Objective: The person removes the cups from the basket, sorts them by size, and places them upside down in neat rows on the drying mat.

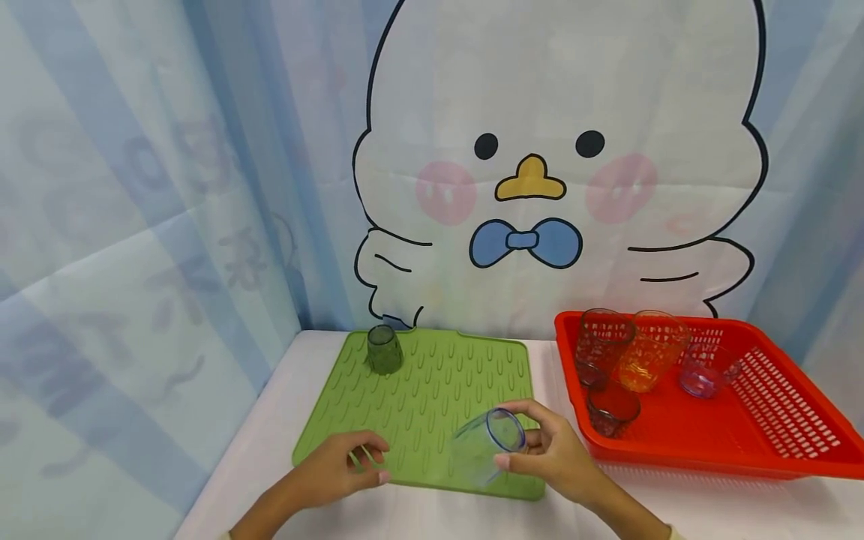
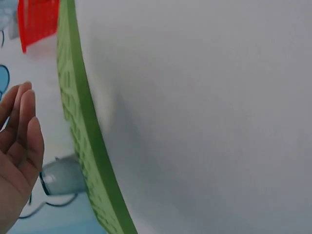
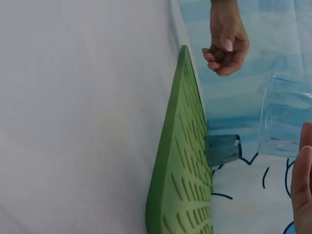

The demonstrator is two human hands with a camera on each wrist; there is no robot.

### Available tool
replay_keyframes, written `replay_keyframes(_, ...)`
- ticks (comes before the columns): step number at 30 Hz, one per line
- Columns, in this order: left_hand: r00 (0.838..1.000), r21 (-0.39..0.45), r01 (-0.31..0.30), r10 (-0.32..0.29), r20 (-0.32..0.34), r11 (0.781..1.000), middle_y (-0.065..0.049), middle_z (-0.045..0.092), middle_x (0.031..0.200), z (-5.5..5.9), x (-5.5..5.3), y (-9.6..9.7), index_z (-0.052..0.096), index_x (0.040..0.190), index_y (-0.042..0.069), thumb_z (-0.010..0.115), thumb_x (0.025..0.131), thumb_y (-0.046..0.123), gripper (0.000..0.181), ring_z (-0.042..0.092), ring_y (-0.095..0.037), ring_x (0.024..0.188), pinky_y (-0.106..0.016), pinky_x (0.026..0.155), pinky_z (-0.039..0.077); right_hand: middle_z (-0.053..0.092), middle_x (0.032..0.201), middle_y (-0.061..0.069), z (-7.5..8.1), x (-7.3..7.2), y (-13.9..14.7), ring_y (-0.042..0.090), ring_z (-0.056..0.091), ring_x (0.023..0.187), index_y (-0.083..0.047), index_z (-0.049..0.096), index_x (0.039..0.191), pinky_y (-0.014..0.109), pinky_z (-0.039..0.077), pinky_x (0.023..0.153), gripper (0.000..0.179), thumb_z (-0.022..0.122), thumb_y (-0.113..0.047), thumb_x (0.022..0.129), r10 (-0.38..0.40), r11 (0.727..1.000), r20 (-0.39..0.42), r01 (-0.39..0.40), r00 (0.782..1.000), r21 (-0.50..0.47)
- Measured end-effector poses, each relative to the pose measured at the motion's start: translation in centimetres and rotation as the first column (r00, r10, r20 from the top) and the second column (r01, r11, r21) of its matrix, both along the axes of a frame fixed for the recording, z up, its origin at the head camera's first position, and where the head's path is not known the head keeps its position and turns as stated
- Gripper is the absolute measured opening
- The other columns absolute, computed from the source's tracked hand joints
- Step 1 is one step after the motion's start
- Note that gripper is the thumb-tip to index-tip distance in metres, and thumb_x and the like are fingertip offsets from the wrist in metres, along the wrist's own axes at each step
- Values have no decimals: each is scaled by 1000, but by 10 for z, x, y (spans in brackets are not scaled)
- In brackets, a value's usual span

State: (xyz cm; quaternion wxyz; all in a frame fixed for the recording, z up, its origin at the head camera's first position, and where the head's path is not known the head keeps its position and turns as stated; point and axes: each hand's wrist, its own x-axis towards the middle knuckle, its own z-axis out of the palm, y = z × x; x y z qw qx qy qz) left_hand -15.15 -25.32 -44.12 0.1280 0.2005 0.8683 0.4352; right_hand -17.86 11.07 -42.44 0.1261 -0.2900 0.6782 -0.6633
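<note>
A clear glass with a blue rim (image 1: pixel 487 444) is gripped near its rim by my right hand (image 1: pixel 550 454), between thumb and fingers. It is tilted and held above the front right part of a green drying mat (image 1: pixel 432 405). In the right wrist view the glass (image 3: pixel 285 117) hangs in the air, apart from the mat. My left hand (image 1: pixel 340 466) hovers over the mat's front left edge with its fingers loosely bent and nothing in them. On the mat's far left corner a dark grey glass (image 1: pixel 385 351) stands.
A red plastic basket (image 1: pixel 702 450) stands to the right of the mat. Inside it are several glasses, among them an orange one (image 1: pixel 651 352), a purple one (image 1: pixel 704 375) and dark ones (image 1: pixel 613 405). Behind the white table (image 1: pixel 250 487) hangs a printed curtain (image 1: pixel 526 292).
</note>
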Motion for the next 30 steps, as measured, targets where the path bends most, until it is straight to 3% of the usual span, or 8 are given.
replay_keyframes(4,999,-46,-48,48,-7,998,-2,67,102,-6,-6,-23,66,121,5,72,93,35,41,61,-6,85,-26,69,52,74,82,2,-1,-2,-1,12,69,64,6,49,133,33,58,56,54,74,1,86,-22,1000,-17,22,1000,21)
replay_keyframes(9,996,-117,-89,88,-16,989,-2,67,100,-9,-17,-53,68,118,4,71,94,34,38,61,-9,85,-27,68,51,64,65,-3,0,-6,-4,2,52,53,4,52,132,21,45,46,55,78,-4,84,-78,994,-8,78,997,81)
replay_keyframes(16,993,-148,-114,111,-29,982,-2,65,96,-12,-24,-85,69,112,2,72,93,32,35,59,-8,81,-25,67,50,56,60,-4,1,-13,-11,3,44,52,0,53,133,20,36,45,57,81,-12,84,-109,983,30,103,994,153)
replay_keyframes(21,993,-143,-107,112,23,984,-4,63,93,-16,-22,-96,67,111,-1,74,91,28,36,56,-9,78,-25,65,48,51,56,-4,2,-22,-21,4,39,50,-4,55,132,21,31,43,58,83,-15,82,-139,971,3,135,990,199)
replay_keyframes(30,994,-160,-87,96,49,983,-3,61,90,-20,-27,-98,65,109,-1,78,87,27,38,53,-10,77,-23,65,46,60,62,-1,2,-36,-41,5,45,51,-6,54,135,21,35,46,62,83,-16,81,-142,970,16,136,990,203)
